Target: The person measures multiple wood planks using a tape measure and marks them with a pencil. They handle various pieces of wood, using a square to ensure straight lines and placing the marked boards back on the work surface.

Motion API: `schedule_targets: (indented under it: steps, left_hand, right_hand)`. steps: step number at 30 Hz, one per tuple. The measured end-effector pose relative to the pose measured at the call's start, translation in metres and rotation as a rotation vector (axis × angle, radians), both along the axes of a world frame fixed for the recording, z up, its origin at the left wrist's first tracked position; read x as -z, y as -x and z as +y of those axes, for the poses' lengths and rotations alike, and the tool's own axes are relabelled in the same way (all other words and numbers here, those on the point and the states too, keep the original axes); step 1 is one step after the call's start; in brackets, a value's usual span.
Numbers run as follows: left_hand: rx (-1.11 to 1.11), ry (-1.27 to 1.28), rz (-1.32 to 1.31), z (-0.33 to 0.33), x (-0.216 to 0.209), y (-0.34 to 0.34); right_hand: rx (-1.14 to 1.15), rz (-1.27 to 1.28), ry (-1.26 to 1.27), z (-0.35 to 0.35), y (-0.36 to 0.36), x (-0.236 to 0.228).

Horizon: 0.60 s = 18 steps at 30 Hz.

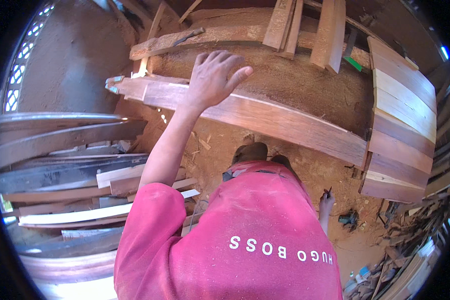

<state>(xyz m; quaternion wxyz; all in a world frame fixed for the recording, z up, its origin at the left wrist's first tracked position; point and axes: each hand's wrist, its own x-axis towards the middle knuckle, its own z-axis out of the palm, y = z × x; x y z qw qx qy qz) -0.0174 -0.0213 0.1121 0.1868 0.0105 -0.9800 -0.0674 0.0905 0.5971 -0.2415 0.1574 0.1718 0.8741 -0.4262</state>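
Observation:
My left hand (212,80) is raised over a long reddish-brown plank (285,120), thumb apart and fingers spread, with nothing in it. Whether it touches the plank I cannot tell. The plank slants across in front of me, its left end near a small blue-and-metal fitting (114,85). Low at my right side, my right hand (326,204) is closed around a thin dark pencil-like stick (328,192), whose tip points up. Most of those fingers are too small to make out.
Behind the plank, a thick beam (225,35) carries a dark-handled tool (189,36). Loose boards (327,35) lean across it at the upper right. A panel of joined boards (402,110) stands right. Stacked timber (75,192) fills the left. A dark power tool (349,218) lies on the floor.

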Motion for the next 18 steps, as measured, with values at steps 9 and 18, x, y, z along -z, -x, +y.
schedule_targets:
  steps: [9,18]
  left_hand:
    - [0.062,-0.127,-0.288,0.002,0.066,-0.001]
    - [0.070,-0.070,-0.396,0.014,0.067,0.009]
  right_hand:
    - [-0.028,0.026,-0.088,-0.088,-0.038,-0.009]
    - [0.043,-0.067,-0.299,-0.112,-0.091,-0.037]
